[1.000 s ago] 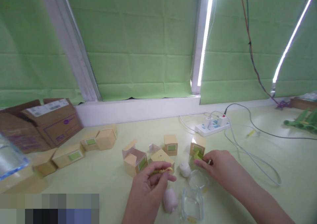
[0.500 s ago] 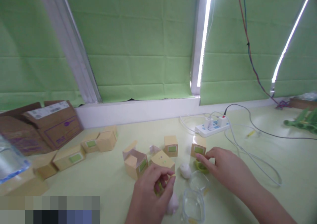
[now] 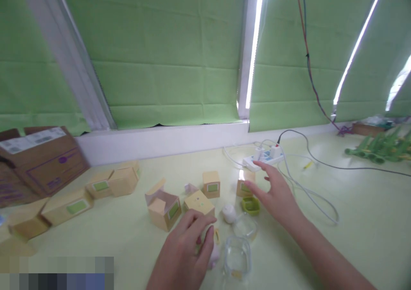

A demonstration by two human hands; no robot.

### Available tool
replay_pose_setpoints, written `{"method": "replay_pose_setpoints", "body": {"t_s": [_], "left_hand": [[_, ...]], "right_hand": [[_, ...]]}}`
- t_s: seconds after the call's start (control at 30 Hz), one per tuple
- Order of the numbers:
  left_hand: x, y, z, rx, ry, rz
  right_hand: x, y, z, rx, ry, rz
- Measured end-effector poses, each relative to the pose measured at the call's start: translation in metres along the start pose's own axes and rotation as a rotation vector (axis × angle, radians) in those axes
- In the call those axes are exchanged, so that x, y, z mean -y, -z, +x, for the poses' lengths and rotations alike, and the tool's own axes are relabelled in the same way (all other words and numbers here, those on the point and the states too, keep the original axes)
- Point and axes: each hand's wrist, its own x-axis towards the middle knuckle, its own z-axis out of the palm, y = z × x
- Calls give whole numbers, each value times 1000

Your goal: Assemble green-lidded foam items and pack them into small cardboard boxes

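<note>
The right hand (image 3: pixel 276 194) hangs above the surface (image 3: pixel 353 213), fingers spread and empty. The green cap (image 3: pixel 251 205) lies just at its 8 o'clock, nearer it than the left hand (image 3: pixel 186 251). The left hand's fingers curl over a pink lump (image 3: pixel 213 255); I cannot tell whether they grip it. Two clear containers (image 3: pixel 238 255) sit at its 3 o'clock. One white lump (image 3: pixel 229 213).

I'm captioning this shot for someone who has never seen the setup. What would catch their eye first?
Probably the green blinds filling the background, split by bright strips of light. Next, the small tan boxes scattered over the pale table, one open box at centre. In front, the left hand presses on a pink object beside a clear container, while the right hand reaches, fingers spread, near a green lid.
</note>
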Motion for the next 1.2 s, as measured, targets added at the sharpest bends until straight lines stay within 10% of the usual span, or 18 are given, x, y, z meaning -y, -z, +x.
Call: {"method": "replay_pose_setpoints", "body": {"t_s": [0.33,0.7,1.2], "left_hand": [[-5,8,0,-458,155,-232],[-19,-11,-3,-293,294,-737],[-17,11,-1,-319,186,-589]], "right_hand": [[-4,-1,3,-74,-160,302],[72,-19,-48,443,-71,838],[71,-7,-47,672,-158,682]]}}
